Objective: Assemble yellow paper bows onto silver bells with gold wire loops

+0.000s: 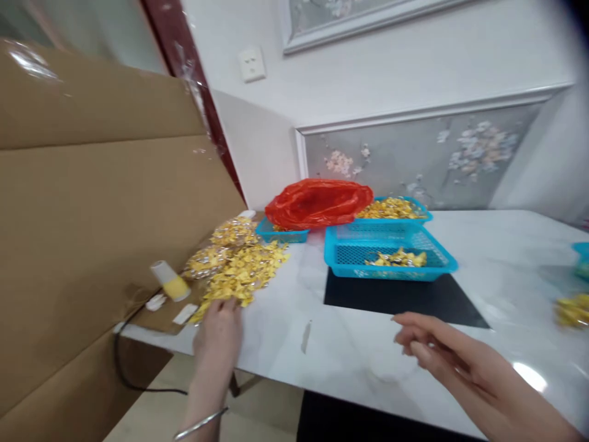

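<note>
My left hand (219, 328) is at the near edge of a heap of small yellow pieces (248, 270), some apparently in clear wrapping. Its fingers are bent down and pinched together at the pieces; the fingertips and whatever is between them are hidden. Over the white tabletop on the right, my right hand (442, 350) hovers with loosely curled fingers, a gap by the thumb and nothing visible in it. Beyond it, a blue plastic basket (391, 270) holds a small cluster of yellow pieces (400, 258) and rests partly on a black mat (400, 301).
A red plastic bag (317, 205) lies over a smaller blue basket (285, 235). Another filled basket (426, 215) stands behind. A large cardboard sheet (101, 202) rises at left, near a white-and-yellow cylinder (170, 281) and black cable (120, 362). More yellow pieces (573, 310) lie far right.
</note>
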Demonstrator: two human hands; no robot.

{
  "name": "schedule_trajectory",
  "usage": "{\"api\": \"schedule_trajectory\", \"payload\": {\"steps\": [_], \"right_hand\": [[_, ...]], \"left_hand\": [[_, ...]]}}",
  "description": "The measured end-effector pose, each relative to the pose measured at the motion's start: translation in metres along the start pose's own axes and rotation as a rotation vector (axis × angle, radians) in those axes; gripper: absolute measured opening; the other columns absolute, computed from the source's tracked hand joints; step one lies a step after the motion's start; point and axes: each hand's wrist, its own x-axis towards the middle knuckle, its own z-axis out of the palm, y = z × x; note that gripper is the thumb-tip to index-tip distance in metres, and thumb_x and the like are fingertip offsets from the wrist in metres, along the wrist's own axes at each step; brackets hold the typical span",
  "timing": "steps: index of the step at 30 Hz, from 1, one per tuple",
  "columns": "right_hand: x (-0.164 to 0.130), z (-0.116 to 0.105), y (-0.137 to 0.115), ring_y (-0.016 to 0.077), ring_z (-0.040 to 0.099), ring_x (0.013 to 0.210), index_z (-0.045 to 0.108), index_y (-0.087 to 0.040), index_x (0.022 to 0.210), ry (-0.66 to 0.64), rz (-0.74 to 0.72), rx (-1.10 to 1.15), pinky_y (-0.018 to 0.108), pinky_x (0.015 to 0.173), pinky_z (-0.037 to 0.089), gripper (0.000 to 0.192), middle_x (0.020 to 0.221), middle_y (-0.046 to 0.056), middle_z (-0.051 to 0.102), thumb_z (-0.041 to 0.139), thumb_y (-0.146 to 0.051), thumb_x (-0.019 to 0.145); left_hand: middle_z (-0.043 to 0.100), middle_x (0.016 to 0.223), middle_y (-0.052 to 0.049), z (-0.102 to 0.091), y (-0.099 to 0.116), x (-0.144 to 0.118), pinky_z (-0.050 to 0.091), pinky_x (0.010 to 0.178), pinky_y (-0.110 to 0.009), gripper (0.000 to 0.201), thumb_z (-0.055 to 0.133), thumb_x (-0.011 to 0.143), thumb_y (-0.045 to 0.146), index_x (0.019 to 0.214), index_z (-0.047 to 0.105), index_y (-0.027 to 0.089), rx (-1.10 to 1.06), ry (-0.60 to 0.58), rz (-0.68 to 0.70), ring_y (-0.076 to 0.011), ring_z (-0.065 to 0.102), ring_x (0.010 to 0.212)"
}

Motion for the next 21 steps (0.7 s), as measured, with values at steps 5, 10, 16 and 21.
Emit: {"api": "schedule_trajectory", "payload": {"steps": [5, 10, 16, 21], "right_hand": [[0.010, -0.023, 0.005, 0.0188, 0.070, 0.081, 0.065, -0.023, 0.109, 0.111, 0.015, -0.196, 0.028, 0.070, 0.058, 0.027, 0.096, 0.006, 0.073, 0.045, -0.036, 0.097], [0.006, -0.028, 0.008, 0.0178, 0.066, 0.074, 0.068, -0.023, 0.082, -0.055, -0.048, -0.325, 0.029, 0.067, 0.054, 0.022, 0.084, 0.002, 0.068, 0.049, -0.021, 0.094], [-0.008, -0.002, 0.027, 0.0222, 0.069, 0.083, 0.069, -0.027, 0.078, -0.105, -0.181, -0.414, 0.032, 0.072, 0.057, 0.019, 0.085, 0.002, 0.067, 0.054, -0.025, 0.090], [-0.015, 0.012, 0.061, 0.0201, 0.068, 0.075, 0.066, -0.028, 0.076, -0.072, -0.340, -0.381, 0.028, 0.067, 0.057, 0.025, 0.081, 0.002, 0.067, 0.047, -0.026, 0.093]], "left_hand": [[0.070, 0.108, -0.021, -0.008, 0.003, 0.013, 0.054, 0.072, -0.049, 0.040, 0.040, 0.092, 0.031, 0.109, 0.069, 0.011, -0.082, 0.058, 0.038, -0.0379, 0.069, 0.086], [0.072, 0.105, -0.017, -0.032, 0.028, -0.009, 0.053, 0.080, -0.046, 0.039, 0.041, 0.089, 0.039, 0.098, 0.070, 0.014, -0.371, 0.248, 0.116, -0.0331, 0.069, 0.087], [0.075, 0.099, -0.010, -0.052, 0.032, -0.016, 0.057, 0.068, -0.031, 0.029, 0.051, 0.088, 0.037, 0.090, 0.073, 0.018, -0.485, 0.286, 0.150, -0.0239, 0.070, 0.087], [0.070, 0.112, -0.013, -0.071, -0.011, -0.011, 0.057, 0.060, -0.030, 0.036, 0.045, 0.092, 0.032, 0.103, 0.073, 0.013, -0.296, 0.324, 0.018, -0.0263, 0.068, 0.096]]}}
